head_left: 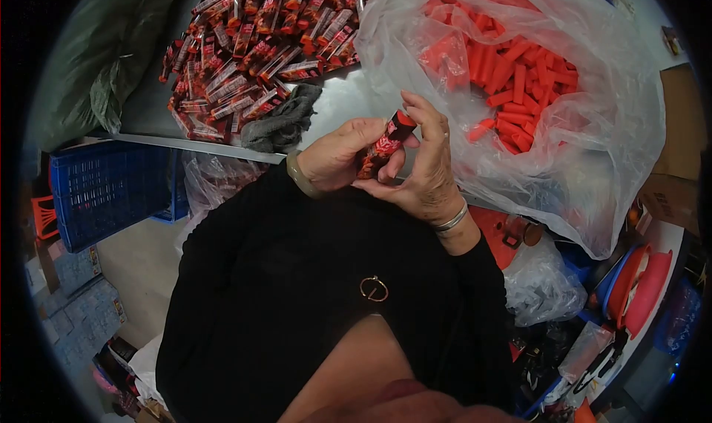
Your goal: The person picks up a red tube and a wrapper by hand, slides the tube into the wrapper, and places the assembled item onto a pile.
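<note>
Both hands meet in front of my chest around a small tube (381, 150) with a dark and red printed wrapper and a red end. My left hand (334, 154) grips it from the side, thumb along the wrapper. Around its other side curl fingers of my right hand (429, 167), its thumb near the lower end and its index finger raised by the red end. Beyond my left hand, a big heap of similar wrapped tubes (248, 59) covers the table. A clear plastic bag (615, 126) full of plain red tubes (519, 82) lies open beyond my right hand.
A grey cloth (282, 119) lies against the heap, near the metal table edge (200, 147). Blue crates (111, 189) stand below on the left. Stacked round lids or basins (638, 289) and a crumpled plastic bag (545, 286) sit low on the right, near a cardboard box (675, 126).
</note>
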A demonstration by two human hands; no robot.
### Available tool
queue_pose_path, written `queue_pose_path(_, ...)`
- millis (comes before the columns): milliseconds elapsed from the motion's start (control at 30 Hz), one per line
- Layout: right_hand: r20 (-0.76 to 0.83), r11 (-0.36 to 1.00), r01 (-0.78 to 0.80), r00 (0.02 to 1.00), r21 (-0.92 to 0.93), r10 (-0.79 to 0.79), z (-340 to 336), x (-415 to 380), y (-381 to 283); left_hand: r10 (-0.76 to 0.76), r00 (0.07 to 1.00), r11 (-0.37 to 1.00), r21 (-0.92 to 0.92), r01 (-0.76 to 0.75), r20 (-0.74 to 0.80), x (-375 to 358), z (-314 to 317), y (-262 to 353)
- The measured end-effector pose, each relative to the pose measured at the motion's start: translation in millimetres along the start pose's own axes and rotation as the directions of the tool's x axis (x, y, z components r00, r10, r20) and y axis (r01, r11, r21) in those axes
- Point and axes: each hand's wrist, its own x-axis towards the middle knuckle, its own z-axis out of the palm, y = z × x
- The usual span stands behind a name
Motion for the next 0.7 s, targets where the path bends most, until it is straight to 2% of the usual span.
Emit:
queue_pose_path(233, -0.007, 0.996, -0.028, 1.0, -0.083, 0.028, -4.8, -5.6, 0.8, -0.015, 1.0, 0.999, 0.035, 0.015, -0.009, 5.4, -6.4, -4.2)
queue_pose_path(333, -0.03, 0.998, -0.06, 0.998, -0.023, 0.06, -10.1, -10.6, 3.2, -0.113, 0.984, 0.993, 0.024, 0.118, -0.138, 9.0, -16.6, -3.7)
queue_pose_path(400, 0.039, 0.974, -0.105, 0.993, -0.202, 0.115, -23.2, -13.6, 8.6, -0.088, 0.969, 0.938, 0.307, 0.158, -0.23, 12.8, -28.2, 16.5)
queue_pose_path(433, 0.013, 0.947, -0.138, 0.989, -0.29, 0.148, -34.5, -13.1, 14.7, 0.01, 0.97, 0.893, 0.438, 0.101, -0.244, 16.4, -37.5, 30.7)
queue_pose_path(467, 0.006, 0.926, -0.167, 0.984, -0.338, 0.18, -48.4, -13.7, 27.9, 0.103, 0.95, 0.757, 0.643, 0.117, -0.293, 17.5, -59.7, 50.3)
queue_pose_path(500, -0.001, 0.903, -0.194, 0.978, -0.383, 0.209, -64.2, -14.6, 43.1, 0.253, 0.878, 0.725, 0.68, 0.105, -0.406, 21.4, -39.6, 73.1)
queue_pose_path(567, -0.003, 0.862, -0.241, 0.963, -0.446, 0.268, -93.8, -20.5, 72.2, 0.501, 0.845, 0.404, 0.914, -0.036, -0.189, 29.2, -80.1, 124.7)
queue_pose_path(600, -0.005, 0.86, -0.243, 0.963, -0.448, 0.27, -105.6, -22.5, 85.1, 0.634, 0.773, 0.071, 0.997, -0.028, -0.023, 28.2, -90.4, 152.9)
queue_pose_path(633, 0.024, 0.827, -0.264, 0.948, -0.496, 0.318, -116.4, -24.3, 97.0, 0.696, 0.696, -0.265, 0.964, 0.019, 0.178, 27.6, -89.3, 175.1)
queue_pose_path(667, 0.051, 0.791, -0.282, 0.929, -0.543, 0.366, -124.2, -25.8, 107.3, 0.695, 0.697, -0.263, 0.965, 0.017, 0.177, 27.2, -73.4, 184.9)
queue_pose_path(700, 0.052, 0.79, -0.282, 0.928, -0.545, 0.368, -128.7, -27.2, 117.2, 0.613, 0.677, -0.728, 0.623, 0.286, 0.406, 25.6, -52.7, 189.8)
